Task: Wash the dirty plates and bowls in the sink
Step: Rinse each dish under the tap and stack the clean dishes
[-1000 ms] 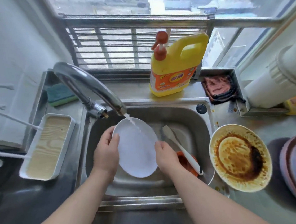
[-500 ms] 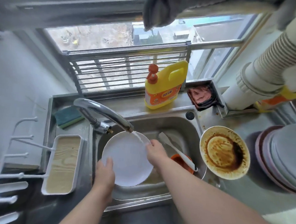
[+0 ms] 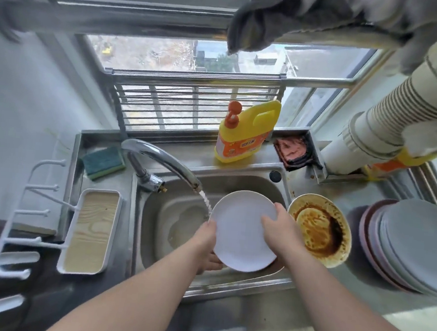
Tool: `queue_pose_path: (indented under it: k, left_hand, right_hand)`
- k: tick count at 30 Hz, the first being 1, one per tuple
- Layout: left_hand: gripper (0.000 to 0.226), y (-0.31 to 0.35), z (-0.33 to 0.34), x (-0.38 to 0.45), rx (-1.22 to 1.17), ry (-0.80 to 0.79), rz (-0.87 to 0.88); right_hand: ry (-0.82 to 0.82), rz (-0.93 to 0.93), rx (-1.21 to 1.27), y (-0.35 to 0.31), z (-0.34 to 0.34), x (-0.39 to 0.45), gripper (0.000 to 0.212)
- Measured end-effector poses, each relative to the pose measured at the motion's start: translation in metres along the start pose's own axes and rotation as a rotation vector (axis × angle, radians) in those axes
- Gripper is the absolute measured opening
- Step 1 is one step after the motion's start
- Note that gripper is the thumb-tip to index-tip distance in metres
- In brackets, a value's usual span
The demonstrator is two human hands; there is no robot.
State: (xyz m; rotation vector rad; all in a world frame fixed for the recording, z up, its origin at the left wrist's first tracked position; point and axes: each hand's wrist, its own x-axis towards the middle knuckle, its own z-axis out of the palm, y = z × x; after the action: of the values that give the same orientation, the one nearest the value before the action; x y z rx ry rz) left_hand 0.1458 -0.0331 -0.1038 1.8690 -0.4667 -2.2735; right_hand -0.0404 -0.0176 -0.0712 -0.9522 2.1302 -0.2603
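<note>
A round white plate (image 3: 240, 229) is gripped by both hands (image 3: 206, 241) (image 3: 276, 228); rinsing seems finished, so stacking right of the fingers is called for.

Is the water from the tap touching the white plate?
Touching. In the head view the stream from the tap falls onto the left rim of the white plate, just above the left hand gripping that edge.
</note>
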Motion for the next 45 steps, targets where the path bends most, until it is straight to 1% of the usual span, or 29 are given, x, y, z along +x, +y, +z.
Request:
queue_pose_path:
  k: [1,3,5,6,9,11,13,15,17,20,21,22,23,25,27,28,29,30,32,33,34,36,38,39,41,42,44,45]
  left_hand:
    - [0.036,0.002,0.001,0.000,0.040,0.049,0.063]
    - [0.030,0.009,-0.004,0.002,0.168,0.200,0.253]
    - [0.029,0.021,-0.015,-0.002,0.332,0.328,0.396]
    - [0.029,0.026,-0.021,-0.003,0.401,0.365,0.443]
    - [0.031,0.045,-0.038,-0.013,0.547,0.401,0.503]
    - [0.031,0.053,-0.051,-0.019,0.596,0.388,0.496]
    - [0.030,0.057,-0.066,-0.022,0.590,0.371,0.469]
    - [0.031,0.056,-0.083,-0.022,0.534,0.346,0.442]
    - [0.032,0.048,-0.103,-0.022,0.503,0.348,0.444]
    - [0.032,0.033,-0.117,-0.023,0.450,0.363,0.435]
    - [0.032,0.028,-0.115,-0.024,0.383,0.369,0.416]
    - [0.035,0.024,-0.109,-0.025,0.256,0.359,0.371]
    - [0.041,0.020,-0.103,-0.023,0.098,0.329,0.301]
    - [0.064,0.013,-0.091,-0.017,-0.200,0.216,0.131]
    - [0.089,0.009,-0.079,-0.007,-0.381,0.077,0.014]
    - [0.094,0.008,-0.070,-0.006,-0.451,0.048,-0.003]
    - [0.094,0.010,-0.060,-0.008,-0.515,0.024,0.011]
    - [0.087,0.012,-0.050,-0.009,-0.541,0.039,0.034]
    - [0.062,0.022,-0.026,-0.018,-0.573,0.078,0.109]
    - [0.049,0.025,-0.018,-0.018,-0.587,0.070,0.147]
    - [0.040,0.028,-0.014,-0.021,-0.597,0.063,0.193]
    - [0.031,0.036,-0.005,-0.016,-0.643,0.085,0.195]
    - [0.025,0.046,0.002,-0.010,-0.699,0.091,0.174]
    - [0.026,0.048,0.003,-0.009,-0.716,0.077,0.198]
    - [0.040,0.051,0.003,-0.006,-0.711,0.039,0.188]
    - [0.040,0.051,0.001,-0.004,-0.693,0.029,0.190]
    - [0.032,0.051,-0.003,-0.007,-0.641,0.011,0.179]
    - [0.033,0.052,-0.005,-0.008,-0.639,-0.008,0.185]
  right_hand:
    - [0.014,-0.001,-0.039,0.003,-0.003,0.000,0.041]
    - [-0.003,0.023,-0.078,0.009,-0.006,0.001,0.030]
    - [-0.049,0.072,-0.092,0.014,-0.001,0.002,0.028]
    - [-0.080,0.089,-0.074,0.017,0.006,0.003,0.030]
    - [-0.197,0.136,0.054,0.019,0.034,0.003,0.033]
    - [-0.283,0.108,-0.004,0.010,0.050,0.004,0.035]
    - [-0.335,0.096,-0.028,0.000,0.067,0.007,0.039]
    - [-0.353,0.086,-0.001,-0.012,0.077,0.008,0.030]
    - [-0.317,0.060,0.018,-0.019,0.081,0.010,0.024]
    - [-0.223,-0.006,0.059,-0.030,0.076,0.007,0.026]
    - [-0.193,-0.042,0.062,-0.034,0.073,0.005,0.029]
    - [-0.166,-0.076,0.064,-0.038,0.069,0.003,0.030]
    - [-0.137,-0.119,0.064,-0.042,0.064,0.001,0.029]
    - [-0.080,-0.204,0.057,-0.045,0.053,-0.001,0.026]
    - [-0.022,-0.242,0.066,-0.038,0.041,-0.001,0.022]
    - [0.003,-0.233,0.103,-0.031,0.036,-0.002,0.019]
    - [0.036,-0.223,0.151,-0.022,0.030,-0.003,0.016]
    - [0.080,-0.213,0.194,-0.013,0.025,-0.006,0.013]
    - [0.166,-0.191,0.269,0.006,0.018,-0.012,0.015]
    - [0.199,-0.183,0.303,0.015,0.017,-0.015,0.017]
    - [0.225,-0.181,0.333,0.024,0.017,-0.017,0.018]
    - [0.273,-0.185,0.375,0.039,0.021,-0.019,0.020]
    - [0.306,-0.198,0.400,0.048,0.023,-0.024,0.024]
    - [0.311,-0.208,0.404,0.052,0.024,-0.025,0.026]
    - [0.302,-0.209,0.418,0.057,0.029,-0.026,0.028]
    - [0.286,-0.189,0.434,0.057,0.031,-0.027,0.028]
    - [0.232,-0.108,0.500,0.056,0.036,-0.025,0.028]
    - [0.209,-0.052,0.555,0.053,0.039,-0.023,0.027]
